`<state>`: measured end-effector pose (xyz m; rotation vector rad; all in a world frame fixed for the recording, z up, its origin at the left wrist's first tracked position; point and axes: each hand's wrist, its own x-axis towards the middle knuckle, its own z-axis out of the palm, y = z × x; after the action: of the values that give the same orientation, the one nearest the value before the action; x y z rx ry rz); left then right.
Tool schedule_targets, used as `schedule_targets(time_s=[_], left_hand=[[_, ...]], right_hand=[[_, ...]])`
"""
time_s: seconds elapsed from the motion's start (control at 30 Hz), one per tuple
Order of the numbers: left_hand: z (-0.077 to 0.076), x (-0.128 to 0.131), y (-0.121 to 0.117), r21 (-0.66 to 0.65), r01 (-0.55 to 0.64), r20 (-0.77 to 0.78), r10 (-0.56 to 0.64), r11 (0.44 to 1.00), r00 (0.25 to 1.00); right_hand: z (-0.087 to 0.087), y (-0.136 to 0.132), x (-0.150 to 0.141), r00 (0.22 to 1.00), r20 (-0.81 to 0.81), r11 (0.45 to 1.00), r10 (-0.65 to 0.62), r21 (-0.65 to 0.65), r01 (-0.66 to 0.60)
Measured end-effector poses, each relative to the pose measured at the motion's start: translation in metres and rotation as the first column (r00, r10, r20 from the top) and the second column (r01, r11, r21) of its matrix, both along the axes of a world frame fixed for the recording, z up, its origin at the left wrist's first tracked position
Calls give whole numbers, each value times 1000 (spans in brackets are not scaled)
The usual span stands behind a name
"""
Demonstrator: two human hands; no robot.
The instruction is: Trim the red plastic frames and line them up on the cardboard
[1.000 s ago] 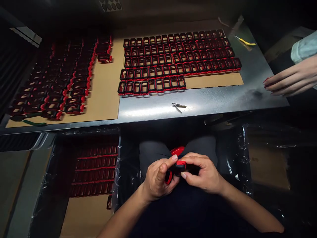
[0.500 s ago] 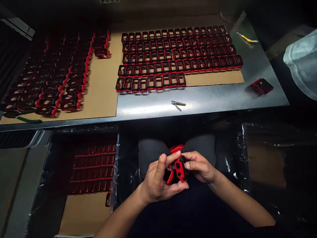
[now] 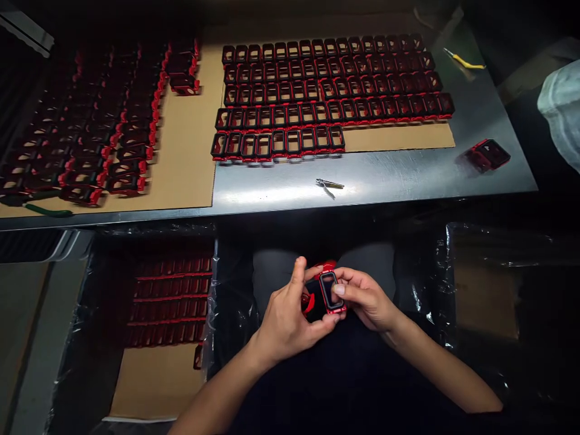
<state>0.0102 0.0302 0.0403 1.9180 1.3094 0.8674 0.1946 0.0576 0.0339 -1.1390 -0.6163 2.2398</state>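
Observation:
Over my lap, a small rectangular red-and-black plastic frame (image 3: 325, 293) with a rounded opening is held between my two hands. My left hand (image 3: 286, 317) grips its lower and upper ends with the fingers, its thumb raised upward. My right hand (image 3: 368, 299) pinches the frame's right side, thumb across the opening. Behind my left fingers is another red and black part (image 3: 309, 302), partly hidden, so I cannot tell whether it rests in the palm or on the lap. More red shows just above the fingers.
On the metal table (image 3: 272, 187), rows of similar frames (image 3: 293, 142) stand on cardboard (image 3: 399, 138). Silver nippers (image 3: 330, 186), a yellow-handled tool (image 3: 466, 62) and a single frame (image 3: 489, 155) lie there too. A plastic-lined box (image 3: 211, 326) at left holds more frames.
The frame in my hands has been turned, so its open rectangular face now shows instead of its red side. My left hand has tilted slightly; the view has shifted a little.

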Motion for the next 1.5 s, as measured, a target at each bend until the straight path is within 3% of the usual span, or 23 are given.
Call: schedule_targets(time_s=[0.1, 0.2, 0.3, 0.37, 0.5, 0.73, 0.87, 1.07, 1.37, 1.5], left_hand=[[-6, -1, 0, 8, 37, -15, -37, 999, 999], [-13, -3, -1, -28, -8, 185, 13, 1000, 983], [-20, -5, -6, -38, -34, 426, 47, 999, 904], [-25, -5, -10, 20, -40, 489, 25, 999, 872], [-32, -5, -14, 163, -70, 443, -10, 984, 896], [-26, -6, -5, 350, -50, 272, -50, 935, 961], [-21, -6, -1, 419, -25, 193, -62, 908, 979], [-17, -8, -4, 416, 6, 170, -84, 909, 982], [-14, -8, -2, 401, 45, 177, -125, 915, 976], [-16, -9, -3, 402, 52, 174, -132, 914, 976]], right_hand=[[13, 2, 0, 967, 242, 966, 82, 219, -137], [26, 5, 6, 914, 401, 908, 62, 357, -218], [33, 7, 10, 892, 452, 888, -3, 411, -205], [37, 7, 7, 877, 479, 876, 45, 403, -265], [44, 5, -6, 856, 492, 852, 160, 368, -371], [46, 5, -10, 812, 575, 811, 96, 428, -399], [46, 5, -7, 820, 558, 813, 127, 415, -408], [50, 7, -1, 826, 536, 769, 175, 449, -454], [49, 10, 6, 809, 517, 783, 278, 366, -503], [52, 12, 8, 784, 544, 752, 299, 371, -545]])
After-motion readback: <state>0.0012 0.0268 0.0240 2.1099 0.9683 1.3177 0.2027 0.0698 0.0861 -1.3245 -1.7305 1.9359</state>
